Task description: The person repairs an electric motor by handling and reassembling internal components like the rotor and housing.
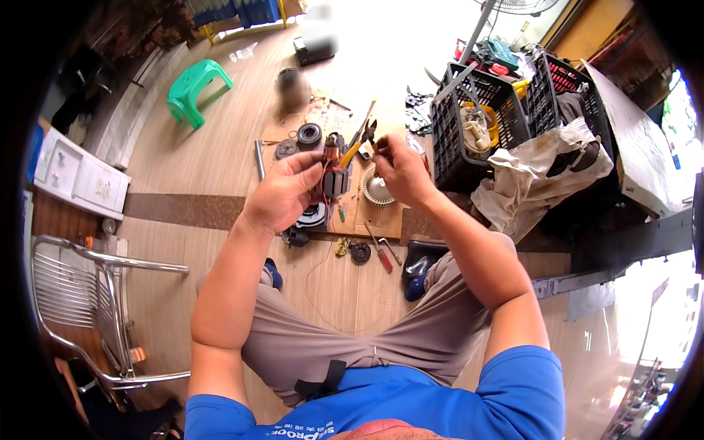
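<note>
My left hand (286, 194) is closed at the left side of a motor part (334, 176) with dark laminated core, copper windings and red wire, gripping it; some fingertips are hidden. Just right of it, my right hand (396, 165) grips cutting pliers (353, 150) with yellow handles and a dark head raised. Below and around them, on a cardboard sheet (385, 224), lie a white fan wheel (378, 192), a black ring (309, 133), a flat disc (286, 149) and a metal rod (259, 160). A red-handled screwdriver (383, 260) lies nearer me beside a black round part (360, 252).
Black crates (455, 139) with tools and cloth (513, 176) stand at the right. A green stool (194, 88) is at the back left, a chrome chair (103, 257) at the left. My legs (440, 315) are bent either side of the parts. A fan (513, 6) stands at the back.
</note>
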The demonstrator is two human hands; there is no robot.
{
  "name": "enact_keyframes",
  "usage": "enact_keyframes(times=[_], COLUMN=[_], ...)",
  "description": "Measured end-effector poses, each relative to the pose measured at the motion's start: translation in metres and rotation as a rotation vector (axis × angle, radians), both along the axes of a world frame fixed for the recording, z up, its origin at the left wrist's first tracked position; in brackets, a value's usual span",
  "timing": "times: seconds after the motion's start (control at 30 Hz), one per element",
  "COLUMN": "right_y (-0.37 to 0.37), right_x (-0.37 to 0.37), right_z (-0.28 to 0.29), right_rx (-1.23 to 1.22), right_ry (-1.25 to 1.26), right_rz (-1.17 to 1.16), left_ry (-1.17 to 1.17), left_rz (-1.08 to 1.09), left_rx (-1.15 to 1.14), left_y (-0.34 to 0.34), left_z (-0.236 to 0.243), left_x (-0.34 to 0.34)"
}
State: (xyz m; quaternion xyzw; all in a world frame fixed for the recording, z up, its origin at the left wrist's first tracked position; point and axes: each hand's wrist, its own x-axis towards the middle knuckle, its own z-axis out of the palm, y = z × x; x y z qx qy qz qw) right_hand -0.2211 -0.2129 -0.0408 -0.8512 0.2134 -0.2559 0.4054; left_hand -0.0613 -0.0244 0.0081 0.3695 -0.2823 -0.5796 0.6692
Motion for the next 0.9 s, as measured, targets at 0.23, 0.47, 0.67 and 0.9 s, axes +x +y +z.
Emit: enact_keyframes(times=[0.23,0.47,0.67,0.9], right_y=[0.017,0.021,0.023,0.043], right_x=[0.029,0.046,0.045,0.034], right_z=[-0.007,-0.025,-0.005,0.01], right_rx=[0.196,0.628,0.998,1.288], right_ry=[-0.24,-0.261,-0.383,-0.475], right_rz=[-0.003,0.001,0.129,0.31], left_ry=[0.028,0.045,0.065,0.07], left_rz=[-0.044,-0.044,-0.016,-0.007], left_rx=[0.055,0.035,0.044,0.051], left_y=[-0.007,-0.01,-0.008,-0.01], left_z=[0.007,0.002,0.0,-0.001], left_x=[-0.022,-0.012,-0.012,-0.017])
